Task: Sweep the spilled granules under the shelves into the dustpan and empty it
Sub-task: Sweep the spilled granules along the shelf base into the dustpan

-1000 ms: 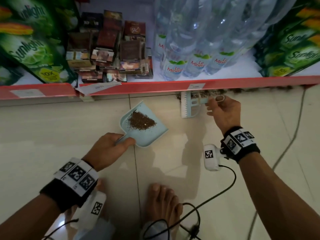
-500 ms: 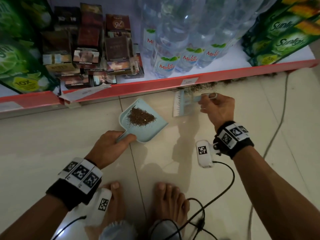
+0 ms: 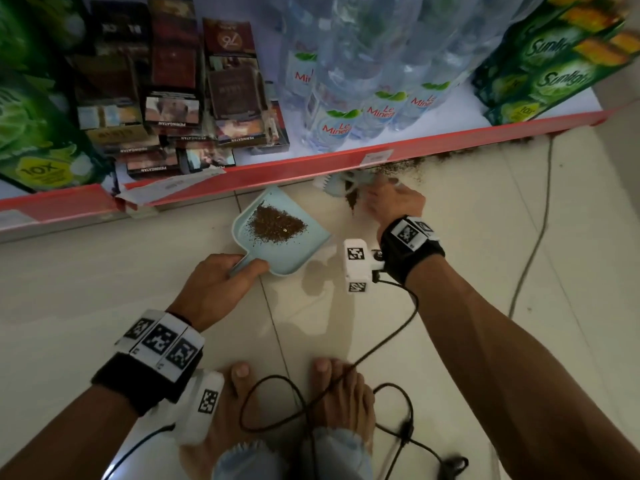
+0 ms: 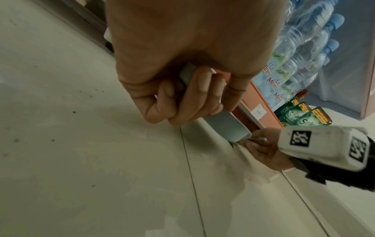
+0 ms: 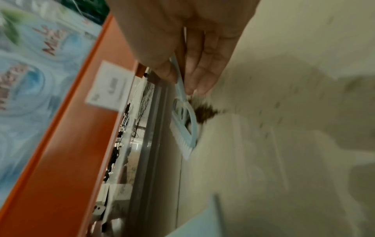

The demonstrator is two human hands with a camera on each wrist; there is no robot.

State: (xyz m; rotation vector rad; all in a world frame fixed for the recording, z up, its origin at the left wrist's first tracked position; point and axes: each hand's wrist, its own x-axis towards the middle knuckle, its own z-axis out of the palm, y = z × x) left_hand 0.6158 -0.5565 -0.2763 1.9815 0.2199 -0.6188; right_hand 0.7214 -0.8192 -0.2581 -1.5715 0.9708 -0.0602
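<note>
A pale blue dustpan (image 3: 304,244) lies on the tiled floor below the red shelf edge (image 3: 277,168), with a heap of brown granules (image 3: 277,225) in it. My left hand (image 3: 221,285) grips its handle (image 4: 223,123), fingers curled round it. My right hand (image 3: 393,202) pinches the handle of a small pale blue brush (image 3: 341,185) (image 5: 185,126), blurred, just under the shelf lip. A dark clump of granules (image 3: 351,199) (image 5: 205,113) sits beside the brush. More spilled granules (image 3: 408,166) line the floor under the shelf to the right.
The shelf holds water bottles (image 3: 346,98), dark cartons (image 3: 173,98) and green detergent packs (image 3: 540,64). My bare feet (image 3: 332,396) stand at the bottom with black cables (image 3: 388,344) looped over them. A thin cord (image 3: 540,220) runs across the floor at right.
My right hand has swept the brush down and left from the shelf edge, dragging a clump of granules out toward the dustpan. The left hand and dustpan have stayed in place.
</note>
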